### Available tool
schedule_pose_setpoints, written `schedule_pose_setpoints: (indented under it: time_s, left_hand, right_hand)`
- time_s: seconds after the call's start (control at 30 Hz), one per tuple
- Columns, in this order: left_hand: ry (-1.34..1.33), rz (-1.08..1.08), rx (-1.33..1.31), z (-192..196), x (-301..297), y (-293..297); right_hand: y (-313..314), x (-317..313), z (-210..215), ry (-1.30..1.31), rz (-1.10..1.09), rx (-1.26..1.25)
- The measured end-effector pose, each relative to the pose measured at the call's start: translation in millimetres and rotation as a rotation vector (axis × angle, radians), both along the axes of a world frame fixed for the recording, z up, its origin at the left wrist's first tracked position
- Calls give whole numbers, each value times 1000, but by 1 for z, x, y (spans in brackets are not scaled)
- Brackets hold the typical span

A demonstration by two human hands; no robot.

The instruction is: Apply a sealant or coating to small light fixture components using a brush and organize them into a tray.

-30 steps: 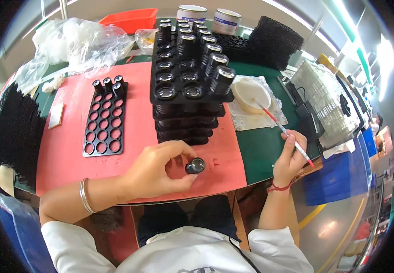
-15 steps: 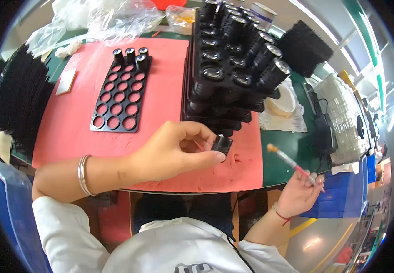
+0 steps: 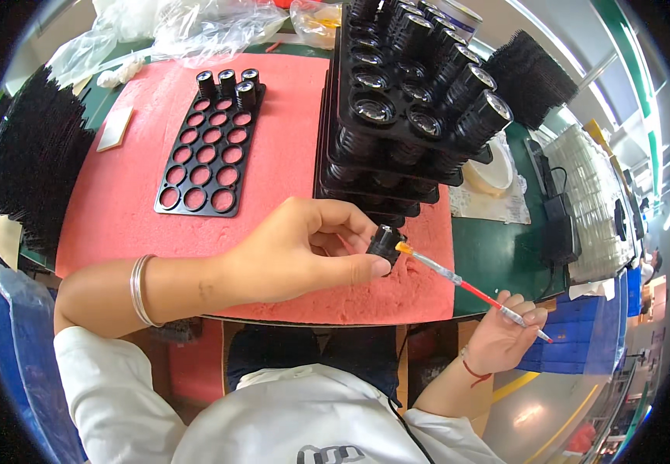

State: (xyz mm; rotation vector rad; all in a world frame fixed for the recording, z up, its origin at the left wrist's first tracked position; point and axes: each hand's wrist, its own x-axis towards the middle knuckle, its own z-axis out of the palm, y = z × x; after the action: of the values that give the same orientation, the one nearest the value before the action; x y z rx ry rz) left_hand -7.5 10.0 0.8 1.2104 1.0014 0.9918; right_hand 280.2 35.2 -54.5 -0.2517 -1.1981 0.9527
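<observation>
My left hand point(image 3: 292, 247) pinches a short black cylindrical lens barrel point(image 3: 384, 244) between thumb and fingers, over the front of the pink mat. Held in the fingers of my right hand point(image 3: 501, 337) is a slim paintbrush point(image 3: 459, 281) with a red and translucent handle. Its orange-brown tip meets the right side of the barrel, or lies very close to it; I cannot tell which. Just beyond my left hand rises a stack of black trays point(image 3: 350, 147), its top one filled with black barrels with glassy ends, some standing higher than others.
A black tray with round holes point(image 3: 210, 158) lies on the pink mat point(image 3: 289, 100), several barrels upright at its far end. Black bristly stacks point(image 3: 30, 155) stand far left. A tape roll point(image 3: 493, 172), a black adapter point(image 3: 561, 224) and clear trays point(image 3: 594, 193) are at right.
My right hand has brought the brush up and left, so its tip is now at the barrel instead of well right of it. The left hand keeps its grip.
</observation>
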Motion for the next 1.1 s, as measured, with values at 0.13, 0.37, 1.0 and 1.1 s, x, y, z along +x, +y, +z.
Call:
schedule_pose_setpoints:
  time_s: [0.13, 0.37, 1.0, 1.1]
  left_hand:
    - [-85, -52, 15, -3, 0, 1]
    - [-209, -146, -44, 6, 0, -3]
    - [1119, 322, 232, 47, -169, 45]
    - [1131, 404, 277, 35, -171, 50]
  right_hand:
    - [1, 1, 1, -59, -75, 23]
    - [5, 0, -2, -88, -196, 54]
    - [7, 13, -3, 262, 187, -64]
    - [5, 13, -3, 308, 104, -113]
